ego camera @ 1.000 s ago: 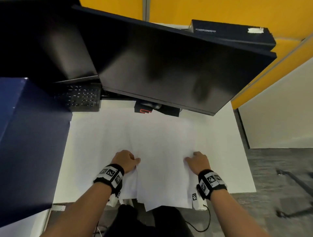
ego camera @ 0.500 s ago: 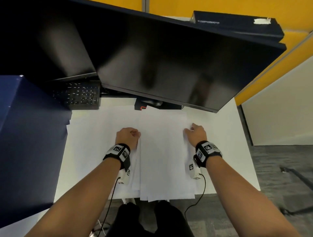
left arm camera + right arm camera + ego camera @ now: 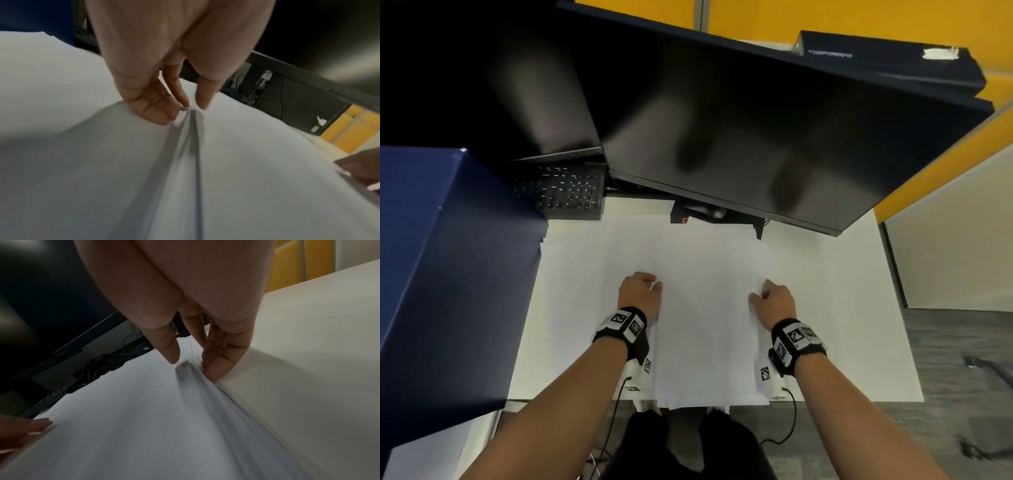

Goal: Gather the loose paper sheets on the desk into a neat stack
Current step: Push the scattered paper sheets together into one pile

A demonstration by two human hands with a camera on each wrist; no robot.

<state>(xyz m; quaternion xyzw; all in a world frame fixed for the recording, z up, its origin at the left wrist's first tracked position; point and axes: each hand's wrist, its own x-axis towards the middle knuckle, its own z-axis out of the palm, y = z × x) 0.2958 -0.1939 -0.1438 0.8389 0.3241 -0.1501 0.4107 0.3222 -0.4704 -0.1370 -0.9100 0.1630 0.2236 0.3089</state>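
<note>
Now: 2 hands pinch the sides of a paper stack

Squarely in front of the person, a stack of white paper sheets (image 3: 709, 318) lies on the white rectangular desk (image 3: 859, 308), its near end hanging a little over the desk's front edge and its far end reaching toward the base of the large black monitor (image 3: 756, 137). The left hand (image 3: 638, 291) sits at the stack's left edge, and the right hand (image 3: 774, 301) at its right edge, so the stack lies between them. From the left wrist view, the left hand (image 3: 164, 65) has its thumb on top of the sheets and its curled fingers (image 3: 152, 105) beneath the edge, pinching the paper so that the edge lifts into a ridge. From the right wrist view, the right hand (image 3: 185, 305) grips the same way: thumb above, fingers (image 3: 220, 363) curled against the layered edge, whose sheets fan out slightly uneven. More white sheets (image 3: 585, 274) spread loosely to the left of the stack, under and beyond the left hand. Both wrists wear black bands with square black-and-white markers. A black keyboard (image 3: 565, 192) rests at the desk's far left, beside a dark blue partition panel (image 3: 448, 274). Behind the monitor stands a yellow wall (image 3: 756, 17).
</note>
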